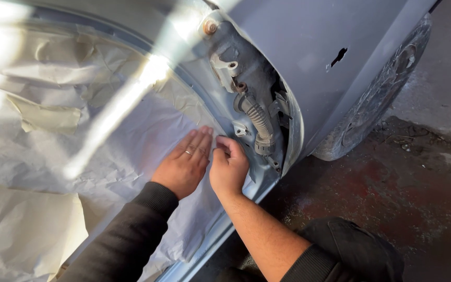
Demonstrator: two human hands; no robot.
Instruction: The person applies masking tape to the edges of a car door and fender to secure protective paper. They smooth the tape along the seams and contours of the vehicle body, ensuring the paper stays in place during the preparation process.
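The left hand [185, 163] lies flat on the white masking paper [131, 146], fingers extended and together, a ring on one finger. Just right of it, the right hand [228, 168] is curled, its fingertips [220, 149] pinched at the paper's edge, where the paper meets the bare door-frame metal. Whether anything else is pinched there cannot be told. Beyond the paper's edge, a ribbed wiring boot [257, 121] hangs in the hinge recess of the grey car body [309, 57]. Farther right, past the body panel, stands a dusty wheel [377, 94].
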